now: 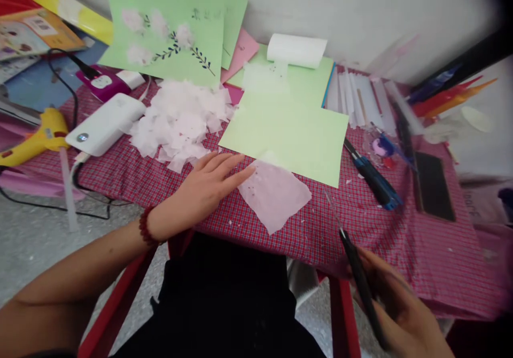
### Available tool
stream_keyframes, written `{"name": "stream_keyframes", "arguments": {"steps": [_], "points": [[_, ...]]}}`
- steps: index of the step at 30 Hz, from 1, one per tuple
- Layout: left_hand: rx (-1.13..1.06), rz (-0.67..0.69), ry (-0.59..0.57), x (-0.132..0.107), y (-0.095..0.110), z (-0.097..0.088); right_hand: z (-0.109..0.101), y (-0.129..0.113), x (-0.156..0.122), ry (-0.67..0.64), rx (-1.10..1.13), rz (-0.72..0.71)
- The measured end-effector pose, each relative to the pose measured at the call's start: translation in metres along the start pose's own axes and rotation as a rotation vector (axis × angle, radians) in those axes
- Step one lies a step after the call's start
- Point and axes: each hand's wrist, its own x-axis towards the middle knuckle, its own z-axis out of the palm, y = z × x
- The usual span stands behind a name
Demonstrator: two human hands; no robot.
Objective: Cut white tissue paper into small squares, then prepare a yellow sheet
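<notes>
My left hand (204,189) lies open and flat on the checked tablecloth, its index fingertip at the upper left edge of a thin white tissue piece (276,195). Several small dark specks show on that tissue. The tissue's upper edge meets a pale green sheet (288,133). Near the table's front edge, my right hand (395,299) is closed around black-handled scissors (360,280). They appear edge-on, the thin metal tip pointing up and left, to the right of the tissue. A heap of cut tissue pieces (180,117) sits beyond my left hand.
A blue-and-black utility knife (372,176) and a dark phone (434,185) lie at right. A white paper roll (296,51) rests at the back. Green sheets with tissue flowers (168,37) lean behind the heap. A white power bank (106,124) and yellow glue gun (48,133) are at left.
</notes>
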Motion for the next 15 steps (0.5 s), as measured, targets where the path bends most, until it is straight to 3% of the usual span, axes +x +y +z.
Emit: {"name": "stream_keyframes", "arguments": {"steps": [5,8,11,13,15], "points": [[-0.112,0.144,-0.058,0.026,-0.015,0.002,0.001,0.003,0.035,0.217,-0.387,-0.087],[-0.282,0.264,-0.101,0.027,-0.011,-0.002,0.001,0.008,0.042,0.255,-0.471,-0.126],[-0.449,0.295,-0.120,0.016,0.003,-0.012,0.006,-0.003,0.034,0.341,-0.442,-0.172],[-0.548,0.247,-0.151,0.006,0.012,-0.018,0.015,-0.021,0.029,0.314,-0.327,-0.232],[-0.628,0.153,-0.198,-0.002,0.020,-0.021,0.030,-0.041,0.029,0.139,-0.187,-0.314]]}}
